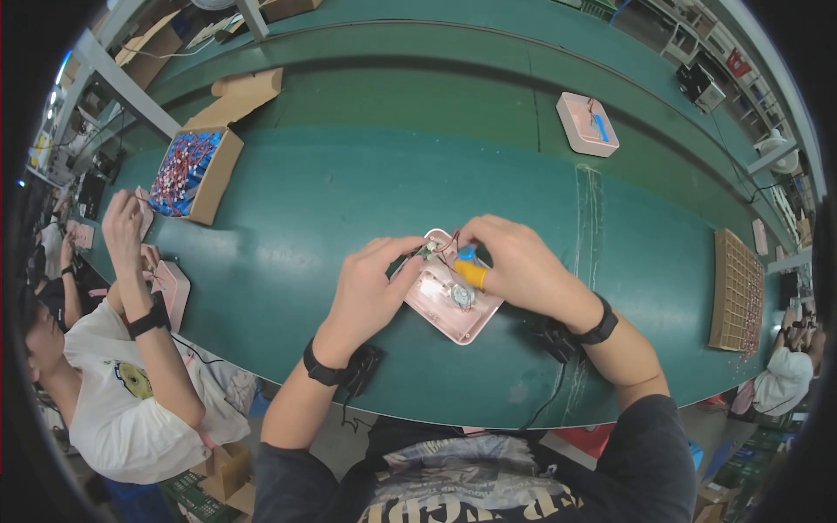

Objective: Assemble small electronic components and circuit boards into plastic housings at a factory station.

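An open pale pink plastic housing (446,324) lies on the table in front of me. A round silvery part (461,296) sits inside it. My left hand (370,277) pinches a small green circuit board (428,252) at the housing's left edge. My right hand (514,261) is bent over the far right side, its fingers closed by thin red and dark wires (451,241). Yellow (471,275) and blue (466,254) coverings show at its fingertips. Whether the fingers grip the wires is partly hidden.
A cardboard box (214,187) of blue wired packs stands at the left, beside a co-worker (139,375) with a pink housing (173,296). Another pink housing (588,126) with a blue part lies far right. A divided cardboard tray (731,292) stands near the right edge.
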`<state>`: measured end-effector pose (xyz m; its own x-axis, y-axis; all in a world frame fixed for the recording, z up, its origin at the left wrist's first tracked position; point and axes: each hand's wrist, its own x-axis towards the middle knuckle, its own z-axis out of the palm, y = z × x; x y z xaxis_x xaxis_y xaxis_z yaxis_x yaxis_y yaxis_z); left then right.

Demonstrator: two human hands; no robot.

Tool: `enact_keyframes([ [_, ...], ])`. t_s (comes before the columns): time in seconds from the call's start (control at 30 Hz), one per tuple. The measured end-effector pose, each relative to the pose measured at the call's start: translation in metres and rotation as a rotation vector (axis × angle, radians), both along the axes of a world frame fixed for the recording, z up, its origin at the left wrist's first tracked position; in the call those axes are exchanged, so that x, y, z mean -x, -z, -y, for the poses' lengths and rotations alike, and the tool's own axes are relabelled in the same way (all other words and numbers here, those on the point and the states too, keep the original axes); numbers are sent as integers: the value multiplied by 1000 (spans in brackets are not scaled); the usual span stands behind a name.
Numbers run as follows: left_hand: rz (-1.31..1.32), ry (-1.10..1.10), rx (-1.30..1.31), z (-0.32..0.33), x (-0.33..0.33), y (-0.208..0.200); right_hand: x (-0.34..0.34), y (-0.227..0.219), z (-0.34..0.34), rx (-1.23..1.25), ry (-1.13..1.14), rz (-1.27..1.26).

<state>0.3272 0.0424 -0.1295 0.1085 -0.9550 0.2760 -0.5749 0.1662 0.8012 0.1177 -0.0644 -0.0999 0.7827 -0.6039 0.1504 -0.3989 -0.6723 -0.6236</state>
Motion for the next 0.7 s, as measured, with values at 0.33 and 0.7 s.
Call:
enact_keyframes([
  [0.33,-214,13,-233,26,-9,-9,20,18,65,-317,-36,76],
  [0.7,-494,82,-247,25,-14,19,-3,9,42,179,-234,153],
])
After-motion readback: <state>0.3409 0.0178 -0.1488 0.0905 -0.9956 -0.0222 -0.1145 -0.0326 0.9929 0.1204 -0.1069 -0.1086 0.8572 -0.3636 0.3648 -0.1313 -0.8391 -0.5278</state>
